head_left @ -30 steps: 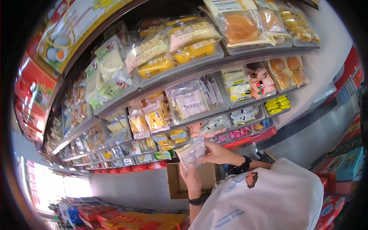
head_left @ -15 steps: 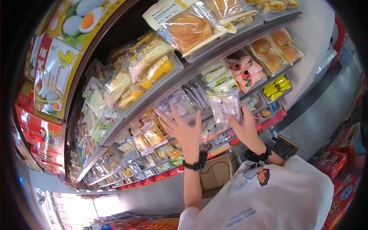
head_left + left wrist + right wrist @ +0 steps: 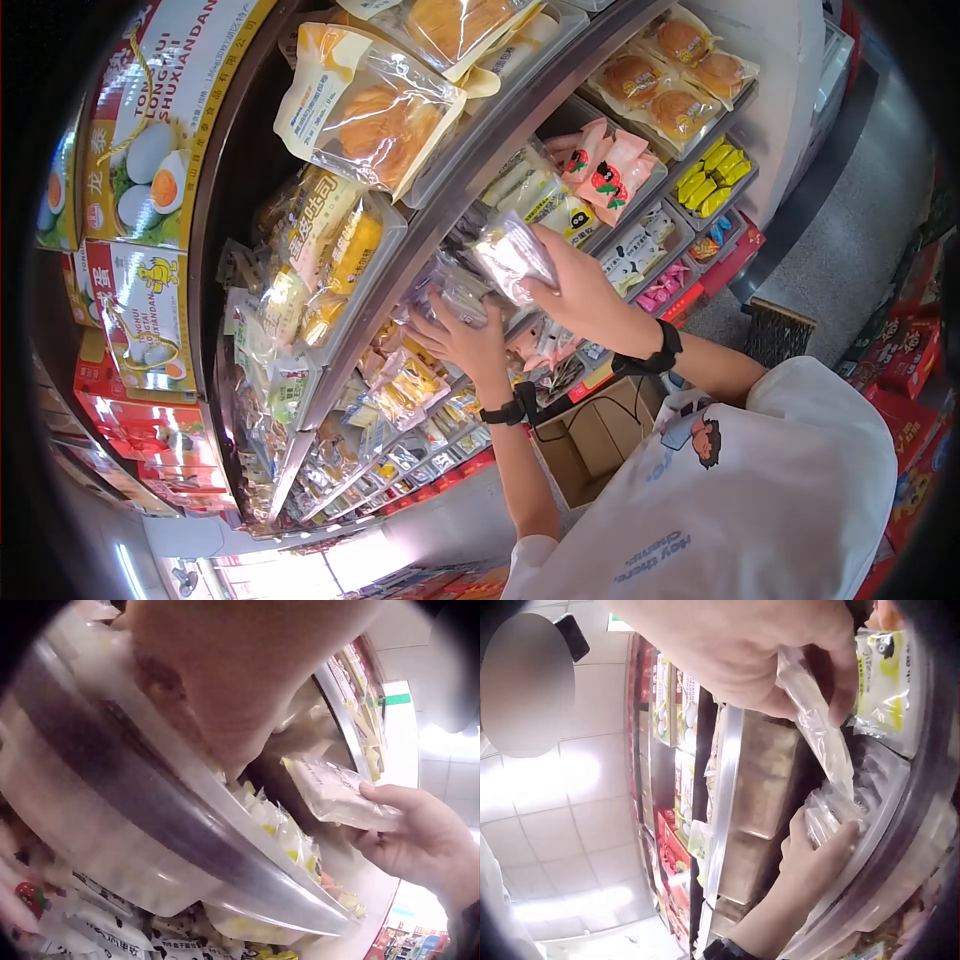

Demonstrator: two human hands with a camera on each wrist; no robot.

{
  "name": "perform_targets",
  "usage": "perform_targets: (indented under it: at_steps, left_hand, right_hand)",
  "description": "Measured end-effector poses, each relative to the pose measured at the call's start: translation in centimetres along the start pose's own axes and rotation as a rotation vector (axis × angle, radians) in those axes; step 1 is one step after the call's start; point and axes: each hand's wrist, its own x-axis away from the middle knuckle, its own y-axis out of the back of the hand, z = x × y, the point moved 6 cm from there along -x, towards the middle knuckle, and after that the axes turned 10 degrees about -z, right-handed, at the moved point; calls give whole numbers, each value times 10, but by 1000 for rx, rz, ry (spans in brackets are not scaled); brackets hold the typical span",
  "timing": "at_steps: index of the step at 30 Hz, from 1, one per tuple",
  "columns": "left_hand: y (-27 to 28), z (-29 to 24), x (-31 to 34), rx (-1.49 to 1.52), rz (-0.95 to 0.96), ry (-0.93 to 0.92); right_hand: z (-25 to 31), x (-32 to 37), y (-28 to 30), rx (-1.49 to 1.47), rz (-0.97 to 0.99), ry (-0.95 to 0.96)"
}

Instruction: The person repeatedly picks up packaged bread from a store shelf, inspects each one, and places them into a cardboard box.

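Note:
My right hand [image 3: 590, 295] pinches a clear-wrapped flat packet [image 3: 512, 262] between thumb and fingers, over a bin on the middle shelf. In the left wrist view the packet [image 3: 334, 787] shows pale contents and dark print, with the thumb on its top face. My left hand [image 3: 468, 345] reaches into the bin with its fingers spread over similar clear packets [image 3: 455, 290] there. From the right wrist view, the held packet [image 3: 821, 735] hangs tilted just above those packets [image 3: 832, 814], which lie between the left thumb and fingers.
A shelf edge [image 3: 480, 170] with bagged bread [image 3: 385, 130] above it runs close over the bin. Pink strawberry-print packets [image 3: 610, 175] and yellow packets [image 3: 712, 180] fill neighbouring bins. Below stands an open cardboard box [image 3: 600, 430]. Egg gift boxes [image 3: 150, 180] stand at left.
The hands held the packet together at first, then parted. My left hand reached onto the bin's packets; my right hand brought the packet up beside it. The head view moved closer to the shelves.

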Motion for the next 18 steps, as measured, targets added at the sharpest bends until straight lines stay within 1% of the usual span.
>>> perform_targets:
  at_steps: [4, 10, 13, 14, 17, 18]
  left_hand:
    - [0, 5, -1, 30, -34, -10]
    - [-4, 9, 1, -11, -47, -28]
    - [-2, 9, 2, -33, -34, -21]
    - [-2, 9, 2, -39, -36, -22]
    - [-2, 10, 2, -48, -27, -15]
    - [-2, 10, 2, -41, -20, -3]
  right_hand:
    - [-8, -19, -28, 63, 3, 81]
    - [-11, -54, -76, 166, -10, 123]
    - [-31, -66, -105, 251, 12, 94]
    - [-23, -68, -108, 252, -52, 165]
    - [-27, -81, -132, 386, -114, 422]
    - [-41, -87, -145, 435, -82, 420]
